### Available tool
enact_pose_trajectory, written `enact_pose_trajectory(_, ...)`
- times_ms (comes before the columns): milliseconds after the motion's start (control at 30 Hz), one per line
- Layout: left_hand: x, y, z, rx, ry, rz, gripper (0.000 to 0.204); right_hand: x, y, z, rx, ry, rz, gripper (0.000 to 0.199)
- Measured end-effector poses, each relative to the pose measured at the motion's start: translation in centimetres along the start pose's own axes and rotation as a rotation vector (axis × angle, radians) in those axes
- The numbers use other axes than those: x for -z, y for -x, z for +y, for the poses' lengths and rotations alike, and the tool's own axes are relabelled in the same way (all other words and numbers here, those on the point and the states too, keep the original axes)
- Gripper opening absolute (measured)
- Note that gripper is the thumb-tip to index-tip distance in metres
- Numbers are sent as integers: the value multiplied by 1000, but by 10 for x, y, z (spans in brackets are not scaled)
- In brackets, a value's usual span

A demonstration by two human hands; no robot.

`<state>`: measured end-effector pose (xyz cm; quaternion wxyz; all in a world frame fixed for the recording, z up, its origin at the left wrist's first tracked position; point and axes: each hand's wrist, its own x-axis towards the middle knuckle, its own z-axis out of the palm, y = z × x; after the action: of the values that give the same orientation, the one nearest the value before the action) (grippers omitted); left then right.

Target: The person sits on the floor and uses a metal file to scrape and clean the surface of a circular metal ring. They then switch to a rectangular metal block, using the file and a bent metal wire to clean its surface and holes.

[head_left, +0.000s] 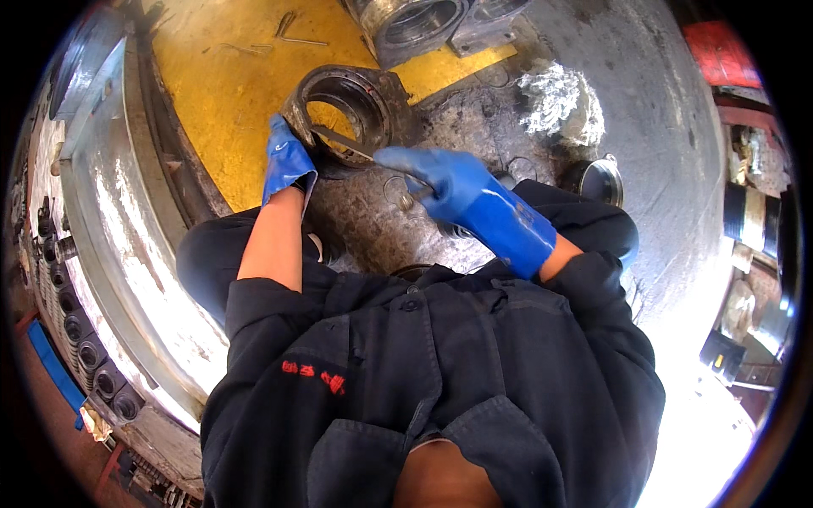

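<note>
- the round metal housing (343, 106) stands tilted on its edge on the floor, at the line where the yellow paint (212, 93) meets the bare grey concrete (644, 110), just ahead of the person's knees
- the left hand (286, 159), in a blue glove, rests against the housing's lower left rim, fingers curled over the edge and steadying it
- the right hand (440, 182), also gloved in blue, has its fingers closed around a thin metal rod (343, 140) whose far end reaches into the housing's bore
- judging by this, work inside the bore looks under way, not finished: the tool is in the opening and the part is braced
- a crumpled rag (555, 97) and a small round tin (597, 179) lie near on the right; whether they have been used i cannot tell
- two more housings (423, 24) wait further off, seemingly untouched
</note>
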<state>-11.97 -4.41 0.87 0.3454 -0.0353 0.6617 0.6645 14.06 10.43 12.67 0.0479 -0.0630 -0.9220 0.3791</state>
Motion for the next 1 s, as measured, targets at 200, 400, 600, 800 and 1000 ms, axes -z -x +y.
enact_pose_trajectory(200, -31, 23, 24, 75, -68, 27, 68, 3, -66, 20, -205, -64, 147, 48)
enact_pose_trajectory(400, -5, -1, -1, 11, 39, -35, 65, 54, -39, -41, -657, -307, -4, 34)
enact_pose_trajectory(600, 17, -39, -31, -94, -310, 12, 65, 57, -26, -75, -711, -276, -174, 35)
enact_pose_trajectory(800, -30, 17, 13, -22, -226, -4, 63, 36, -20, -27, -898, -130, -141, 38)
enact_pose_trajectory(1000, 8, -11, -9, -50, -186, 18, 65, 34, -9, -47, -772, -5, -273, 41)
